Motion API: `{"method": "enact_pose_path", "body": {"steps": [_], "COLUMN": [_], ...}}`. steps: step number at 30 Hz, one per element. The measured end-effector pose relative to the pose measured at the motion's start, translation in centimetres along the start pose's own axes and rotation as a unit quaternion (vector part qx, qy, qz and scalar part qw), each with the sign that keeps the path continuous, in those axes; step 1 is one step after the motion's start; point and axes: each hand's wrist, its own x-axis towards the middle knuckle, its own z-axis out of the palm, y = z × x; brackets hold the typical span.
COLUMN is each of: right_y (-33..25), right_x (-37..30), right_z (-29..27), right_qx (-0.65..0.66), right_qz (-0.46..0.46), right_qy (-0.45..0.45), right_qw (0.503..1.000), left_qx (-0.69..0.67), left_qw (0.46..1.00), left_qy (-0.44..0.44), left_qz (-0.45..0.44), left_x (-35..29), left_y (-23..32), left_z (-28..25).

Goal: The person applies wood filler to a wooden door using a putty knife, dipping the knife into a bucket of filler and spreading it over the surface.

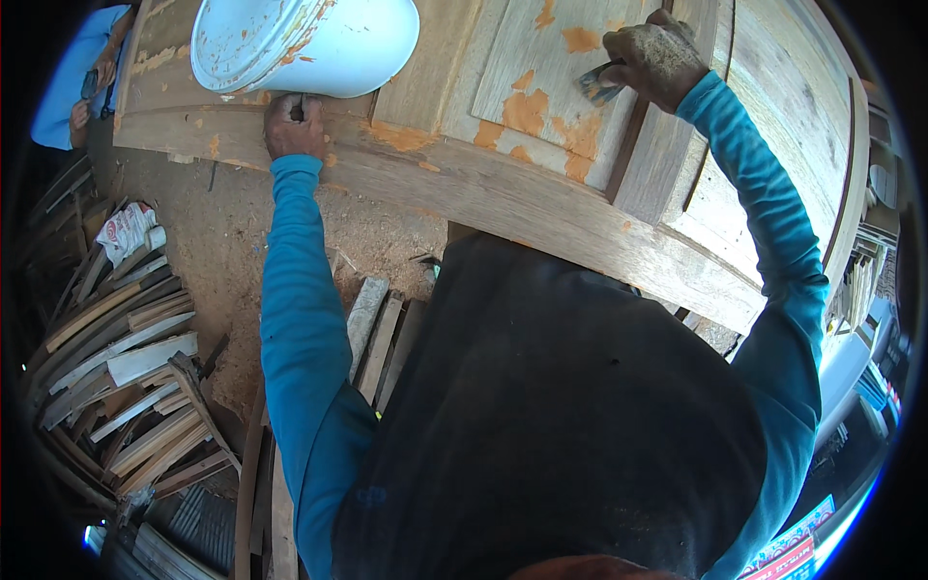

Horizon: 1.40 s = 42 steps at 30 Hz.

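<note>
A wooden panelled door (541, 193) lies flat in front of me, dotted with orange filler patches (527, 111). My right hand (657, 60), dusty, grips a small putty knife (597, 85) whose blade presses on the raised panel beside the patches. My left hand (295, 126) rests on the door's near rail, closed around a small dark object at the base of a tilted white bucket (304, 41) smeared with orange. Both arms wear blue sleeves.
Scrap wooden planks (126, 377) are piled on the dirt floor at the left, with a crumpled white sack (126, 232). More boards (382, 333) lie under the door. Another person in blue (82, 82) stands at the upper left. Stacked items sit at the right edge.
</note>
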Motion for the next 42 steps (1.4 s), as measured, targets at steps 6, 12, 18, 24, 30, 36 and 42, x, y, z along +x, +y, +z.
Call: {"method": "enact_pose_path", "body": {"steps": [6, 12, 18, 24, 30, 36, 42], "right_y": [1.3, 0.0, 0.3, 0.9, 0.0, -9.4, -15.0], "right_x": [-0.8, -2.7, -3.1, -4.1, -7.6, -11.6, -10.6], "right_z": [2.6, 3.7, 2.7, 3.6, 5.6, 8.8, 11.3], "right_qx": [-0.044, 0.039, 0.04, 0.018, 0.197, 0.257, 0.167], "right_qz": [0.053, -0.036, 0.066, 0.127, 0.096, 0.204, 0.304], "right_qy": [0.084, 0.062, 0.047, 0.071, 0.184, 0.221, 0.193], "right_qw": [0.994, 0.997, 0.996, 0.989, 0.958, 0.918, 0.918], "left_qx": [0.02, -0.003, 0.011, 0.006, 0.013, -0.004, -0.058], "left_qw": [0.999, 1.0, 0.999, 0.998, 0.997, 0.998, 0.997], "left_qy": [0.008, 0.019, 0.011, 0.032, 0.024, -0.002, -0.038], "left_qz": [0.032, 0.02, 0.037, 0.056, 0.067, 0.057, 0.04], "left_x": [0.5, 0.1, 0.3, 0.2, 0.3, 0.4, 0.0], "left_y": [0.6, 0.3, 0.1, 0.0, -0.7, -0.5, -2.1], "left_z": [0.0, 0.2, 0.0, 0.6, 0.6, 0.3, 0.7]}}
